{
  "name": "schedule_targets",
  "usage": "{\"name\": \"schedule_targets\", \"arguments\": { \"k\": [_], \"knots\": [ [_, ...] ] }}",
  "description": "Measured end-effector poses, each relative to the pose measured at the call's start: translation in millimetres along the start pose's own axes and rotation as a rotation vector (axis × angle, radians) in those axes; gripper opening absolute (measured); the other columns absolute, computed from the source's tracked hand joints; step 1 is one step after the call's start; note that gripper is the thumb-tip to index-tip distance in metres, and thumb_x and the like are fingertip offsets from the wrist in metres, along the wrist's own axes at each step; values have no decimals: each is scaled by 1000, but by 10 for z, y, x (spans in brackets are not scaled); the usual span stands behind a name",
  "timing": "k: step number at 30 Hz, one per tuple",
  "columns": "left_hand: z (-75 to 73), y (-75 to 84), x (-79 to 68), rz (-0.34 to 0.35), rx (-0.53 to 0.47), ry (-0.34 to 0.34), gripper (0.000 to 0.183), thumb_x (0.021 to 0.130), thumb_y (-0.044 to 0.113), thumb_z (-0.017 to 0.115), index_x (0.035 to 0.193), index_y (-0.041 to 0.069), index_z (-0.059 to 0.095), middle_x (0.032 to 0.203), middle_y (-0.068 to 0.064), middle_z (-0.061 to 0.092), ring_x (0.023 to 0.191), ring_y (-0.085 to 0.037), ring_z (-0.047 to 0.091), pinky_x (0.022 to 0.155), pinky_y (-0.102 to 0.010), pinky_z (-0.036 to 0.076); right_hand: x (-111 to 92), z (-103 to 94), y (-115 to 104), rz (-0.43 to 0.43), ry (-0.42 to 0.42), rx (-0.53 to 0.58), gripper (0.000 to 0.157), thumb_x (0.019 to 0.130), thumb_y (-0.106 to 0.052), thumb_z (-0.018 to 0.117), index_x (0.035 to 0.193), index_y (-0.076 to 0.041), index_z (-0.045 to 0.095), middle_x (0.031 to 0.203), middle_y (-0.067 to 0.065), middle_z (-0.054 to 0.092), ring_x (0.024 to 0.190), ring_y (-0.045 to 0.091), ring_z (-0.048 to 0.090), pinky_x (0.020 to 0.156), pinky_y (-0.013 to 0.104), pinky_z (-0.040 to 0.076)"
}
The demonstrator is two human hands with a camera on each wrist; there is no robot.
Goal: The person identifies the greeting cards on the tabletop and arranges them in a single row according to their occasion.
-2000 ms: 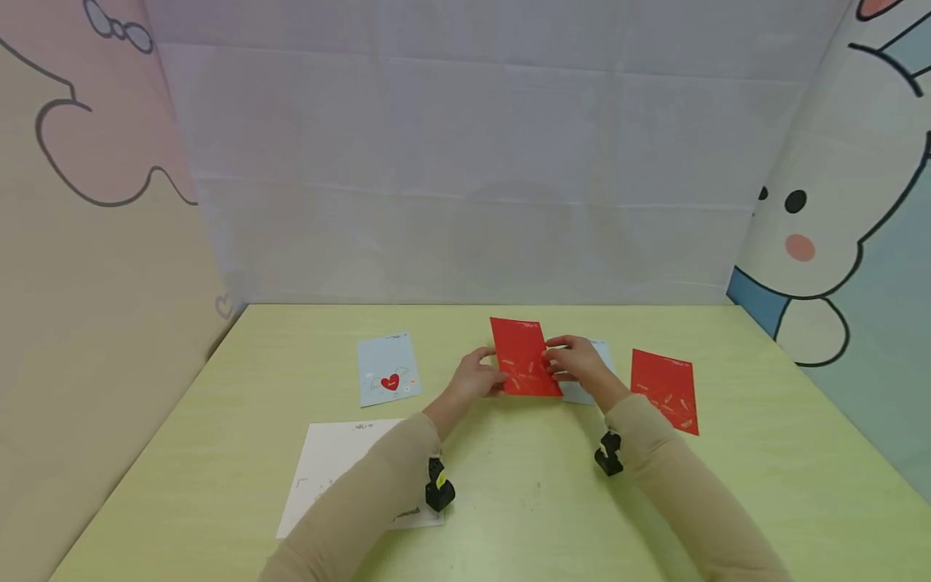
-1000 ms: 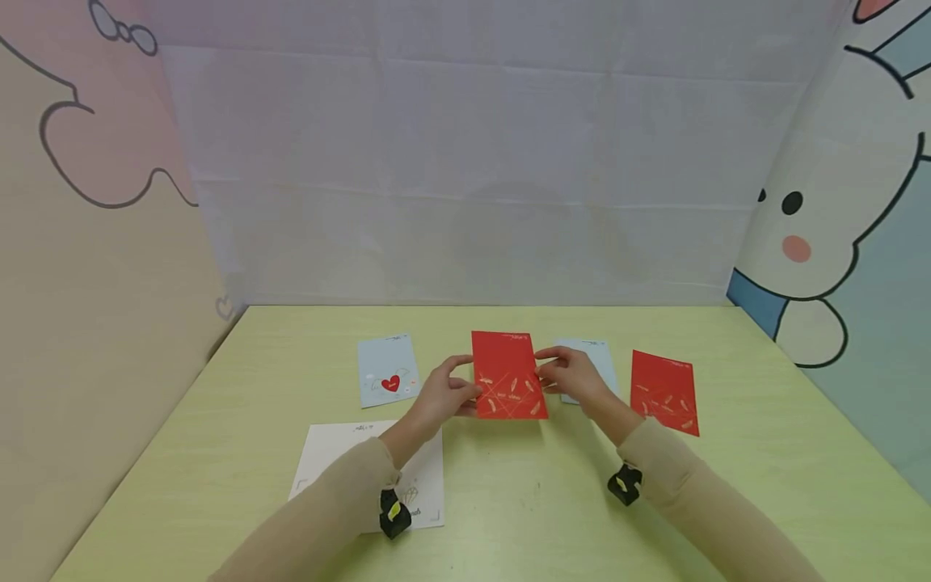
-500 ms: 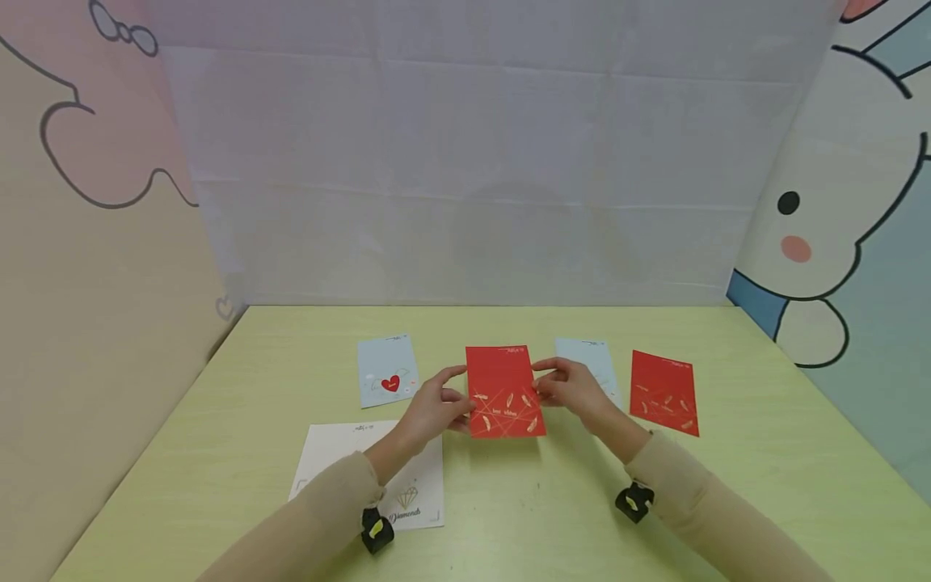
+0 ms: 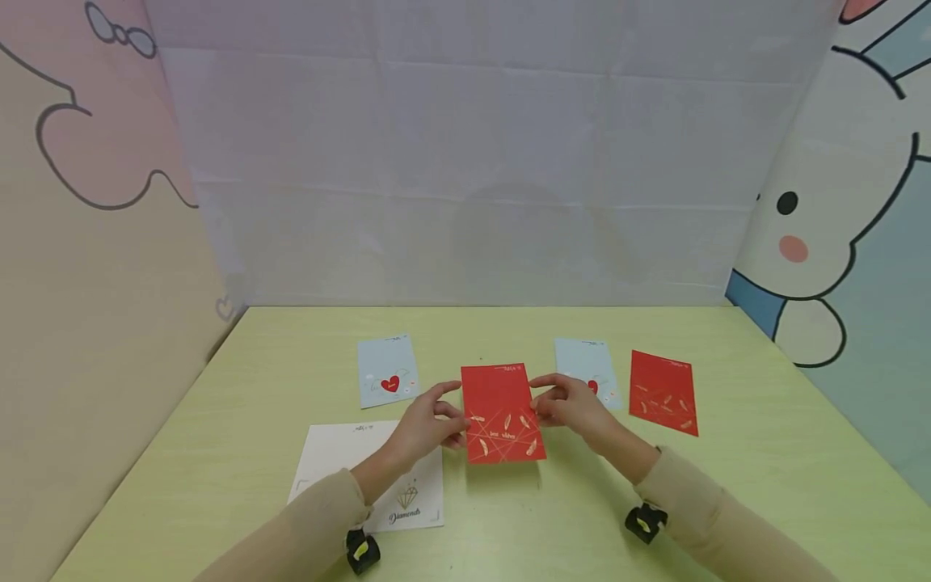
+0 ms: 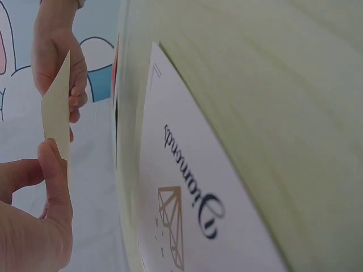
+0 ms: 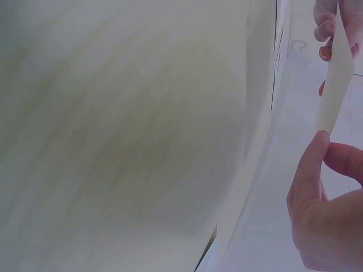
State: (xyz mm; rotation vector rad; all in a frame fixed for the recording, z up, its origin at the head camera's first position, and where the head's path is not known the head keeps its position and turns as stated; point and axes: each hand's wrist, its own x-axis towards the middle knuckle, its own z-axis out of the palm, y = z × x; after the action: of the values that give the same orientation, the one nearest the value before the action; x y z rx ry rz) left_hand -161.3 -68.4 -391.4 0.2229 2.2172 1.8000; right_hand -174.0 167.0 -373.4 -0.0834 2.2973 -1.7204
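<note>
Between my two hands a red greeting card (image 4: 500, 404) with gold feather prints and "best wishes" lettering is held above the table. My left hand (image 4: 423, 427) pinches its left edge between thumb and fingers. On the opposite edge, my right hand (image 4: 578, 411) pinches the card the same way. Both wrist views show the card's pale back or underside, seen edge-on, as a cream card surface (image 5: 57, 110) in the left wrist view and a cream card surface (image 6: 338, 76) in the right wrist view. A shadow under the card shows it is off the tabletop.
A white sheet printed "Diamonds" (image 4: 407, 501) lies partly under my left forearm. Pale blue heart cards lie at the left (image 4: 385, 360) and behind my right hand (image 4: 582, 353). Another red card (image 4: 662, 388) lies at the right of the yellow-green table (image 4: 291, 364).
The held red card has come toward me from the back of the table, straightening as it moved. Both hands came with it, uncovering more of the right-hand blue card.
</note>
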Motion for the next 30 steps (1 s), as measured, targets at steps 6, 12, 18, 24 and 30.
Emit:
{"name": "schedule_targets", "arguments": {
  "k": [6,12,18,24,30],
  "knots": [
    [-4,18,-90,25,108,-24,63,80,7,65,134,3,33,79,-5,60,59,-18,61,56,-30,51,-64,34,20,27,0,-22,34,83,-3,57,115,4,49,84,11,58,71,20,59,68,35,51],
    [-28,8,-178,83,206,-40,61,79,8,66,130,-1,35,79,-3,60,61,-16,60,56,-27,50,-126,51,25,37,-37,-43,34,81,-3,60,113,3,49,82,10,59,71,20,59,66,34,51],
    [-26,-2,-246,91,340,-52,58,76,11,69,125,-3,41,78,2,57,63,-12,55,55,-25,47,-157,72,82,50,-68,-77,32,81,-4,60,110,3,49,80,9,58,69,20,59,65,34,51],
    [6,-31,-269,44,344,-71,55,76,9,68,122,-6,43,74,1,58,57,-13,55,53,-25,47,-187,94,133,65,-105,-96,30,81,-3,59,107,4,48,78,9,58,65,19,59,63,32,51],
    [27,-32,-293,-8,342,-92,53,76,8,68,121,-8,43,69,-1,57,52,-15,54,50,-26,46,-216,103,175,55,-155,-105,29,81,-3,59,106,6,47,75,8,58,62,19,59,62,31,51]
  ]
}}
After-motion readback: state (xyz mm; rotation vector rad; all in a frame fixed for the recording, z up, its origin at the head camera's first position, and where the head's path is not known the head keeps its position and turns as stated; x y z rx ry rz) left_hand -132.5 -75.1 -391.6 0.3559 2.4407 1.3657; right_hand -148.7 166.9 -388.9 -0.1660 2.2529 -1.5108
